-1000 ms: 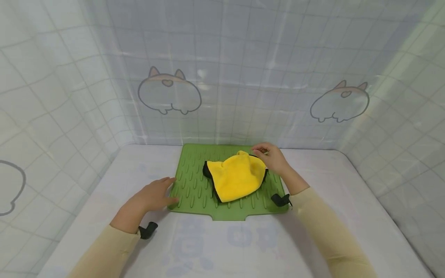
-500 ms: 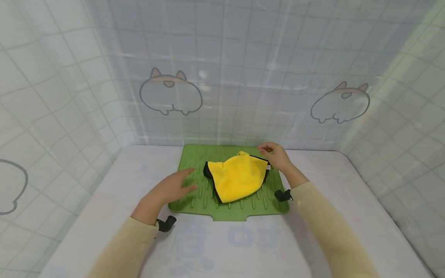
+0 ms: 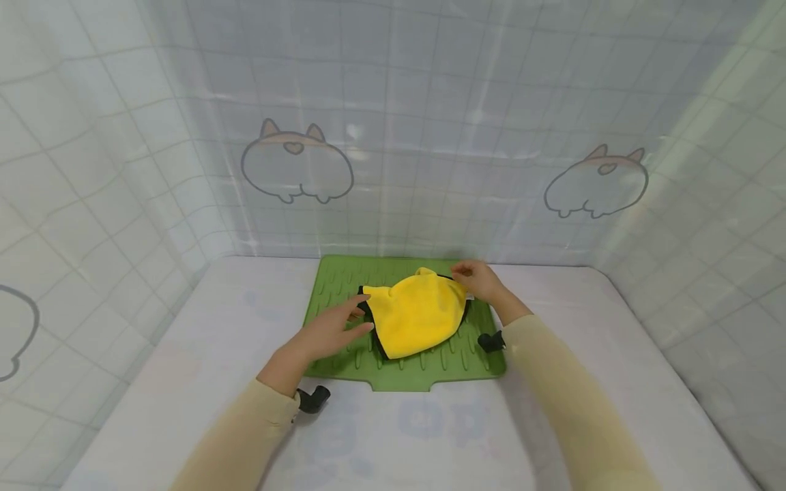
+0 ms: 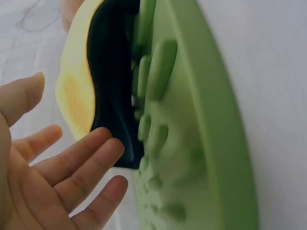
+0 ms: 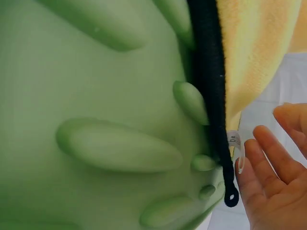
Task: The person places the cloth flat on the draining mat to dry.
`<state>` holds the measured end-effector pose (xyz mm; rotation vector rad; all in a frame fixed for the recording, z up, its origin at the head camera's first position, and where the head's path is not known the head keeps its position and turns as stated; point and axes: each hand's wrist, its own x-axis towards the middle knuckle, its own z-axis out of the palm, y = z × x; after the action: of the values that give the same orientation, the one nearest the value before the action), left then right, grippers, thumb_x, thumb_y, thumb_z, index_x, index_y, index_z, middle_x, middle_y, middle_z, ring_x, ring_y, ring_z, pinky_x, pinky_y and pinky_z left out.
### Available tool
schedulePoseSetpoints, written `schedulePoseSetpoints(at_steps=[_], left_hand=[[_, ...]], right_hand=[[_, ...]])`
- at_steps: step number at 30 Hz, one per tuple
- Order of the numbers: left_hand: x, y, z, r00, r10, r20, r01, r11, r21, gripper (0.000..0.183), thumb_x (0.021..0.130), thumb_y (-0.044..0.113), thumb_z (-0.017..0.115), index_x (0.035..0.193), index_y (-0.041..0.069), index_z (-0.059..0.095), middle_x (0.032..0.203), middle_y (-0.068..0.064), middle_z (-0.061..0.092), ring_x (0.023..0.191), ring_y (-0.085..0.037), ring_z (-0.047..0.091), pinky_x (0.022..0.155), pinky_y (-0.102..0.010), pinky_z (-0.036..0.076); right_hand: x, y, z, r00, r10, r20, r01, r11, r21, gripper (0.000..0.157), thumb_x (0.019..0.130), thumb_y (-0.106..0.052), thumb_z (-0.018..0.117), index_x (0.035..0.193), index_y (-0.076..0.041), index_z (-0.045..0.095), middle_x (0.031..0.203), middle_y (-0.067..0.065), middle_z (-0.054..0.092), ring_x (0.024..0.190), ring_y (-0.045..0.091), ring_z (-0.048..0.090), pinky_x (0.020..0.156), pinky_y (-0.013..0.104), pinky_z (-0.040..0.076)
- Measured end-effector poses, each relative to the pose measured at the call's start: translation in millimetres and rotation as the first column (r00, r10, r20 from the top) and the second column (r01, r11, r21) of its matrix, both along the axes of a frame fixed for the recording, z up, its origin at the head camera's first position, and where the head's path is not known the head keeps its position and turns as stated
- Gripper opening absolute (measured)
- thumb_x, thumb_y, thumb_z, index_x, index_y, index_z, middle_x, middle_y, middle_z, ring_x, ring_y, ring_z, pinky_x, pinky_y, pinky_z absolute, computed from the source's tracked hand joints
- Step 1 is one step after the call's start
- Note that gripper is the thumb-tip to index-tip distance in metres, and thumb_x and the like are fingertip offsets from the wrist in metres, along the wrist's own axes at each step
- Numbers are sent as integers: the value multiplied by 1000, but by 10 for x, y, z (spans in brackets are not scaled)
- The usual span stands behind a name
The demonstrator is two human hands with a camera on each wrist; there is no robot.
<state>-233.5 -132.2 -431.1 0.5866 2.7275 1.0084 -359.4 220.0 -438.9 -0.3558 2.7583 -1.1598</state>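
Note:
A yellow cloth (image 3: 424,317) with black edging and a dark underside lies rumpled on a green ribbed mat (image 3: 399,382). My left hand (image 3: 327,332) is at the cloth's left edge, thumb and fingers spread apart. In the left wrist view its fingertips overlap the low corner of the dark underside (image 4: 112,86). Over by the far right corner of the cloth is my right hand (image 3: 482,281). The right wrist view shows its relaxed fingers right beside a white tag (image 5: 233,138) and a small black hanging loop (image 5: 232,197). Nothing is gripped by either hand.
The mat, with raised oblong ribs and a front tab, rests on a white printed tabletop (image 3: 424,443). Pale grid-patterned curtains (image 3: 393,164) with cartoon animal drawings surround the back and sides. A small black wrist device (image 3: 313,399) hangs at the left cuff, another (image 3: 491,341) at the right.
My left hand has moved right, from the mat's left edge to the cloth's left edge. My right hand shifted slightly away from the corner, then back. The cloth's right corner settled slightly.

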Motion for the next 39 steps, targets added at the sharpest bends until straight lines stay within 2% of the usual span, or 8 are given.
schedulePoseSetpoints(at_steps=[7,13,18,22,27,30,34,39], left_hand=[[-23,105,-39,999,15,43,-16,1000,18,67,100,44,59,158,27,29,140,-9,57,125,-28,57,99,-51,48],[-39,152,-47,993,46,105,-50,998,28,66,100,45,59,158,30,29,143,-13,54,130,-31,53,101,-53,47],[-68,179,-56,993,28,116,-38,995,87,64,101,41,60,157,30,32,141,-13,55,128,-30,54,100,-53,47],[-80,206,-76,994,25,107,-41,987,153,61,100,36,63,154,24,38,141,-12,54,123,-28,56,97,-49,50],[-63,280,-84,996,71,61,-81,979,187,53,98,31,67,146,17,52,143,-10,50,109,-24,57,88,-41,51],[-50,327,-88,995,97,34,-102,975,195,52,96,28,70,144,14,54,146,-11,48,100,-22,55,81,-36,50],[-38,338,-96,991,125,39,-131,960,248,54,96,21,70,146,11,51,151,-14,41,95,-22,53,72,-32,49],[-55,257,-78,986,163,48,-169,932,319,55,97,15,69,148,11,49,154,-15,36,97,-24,56,69,-31,52]], right_hand=[[-34,-39,-4,998,51,38,-55,994,94,36,106,-24,53,136,-5,61,140,18,55,131,37,50,105,50,45],[-67,-37,-37,995,69,66,-77,989,128,37,105,-25,54,135,-5,61,139,17,56,130,36,51,104,48,46],[-87,-23,-48,995,62,75,-71,988,136,35,104,-23,56,134,-5,62,136,16,59,127,34,54,103,47,47],[-89,-8,-68,995,56,79,-66,989,130,29,103,-21,60,127,-7,66,129,13,63,120,32,57,99,46,49],[-70,20,-67,995,71,67,-78,991,104,17,101,-15,61,114,-6,68,120,13,64,113,31,59,98,45,49],[-43,20,-40,993,95,68,-101,991,87,17,101,-10,60,114,-5,69,121,15,64,115,32,58,99,46,48],[-3,10,11,990,119,72,-125,988,86,21,102,-10,59,119,-5,71,124,14,64,118,31,57,100,45,48],[67,51,115,993,93,68,-98,993,65,24,102,-14,60,121,-6,71,126,14,63,117,31,57,96,43,51]])
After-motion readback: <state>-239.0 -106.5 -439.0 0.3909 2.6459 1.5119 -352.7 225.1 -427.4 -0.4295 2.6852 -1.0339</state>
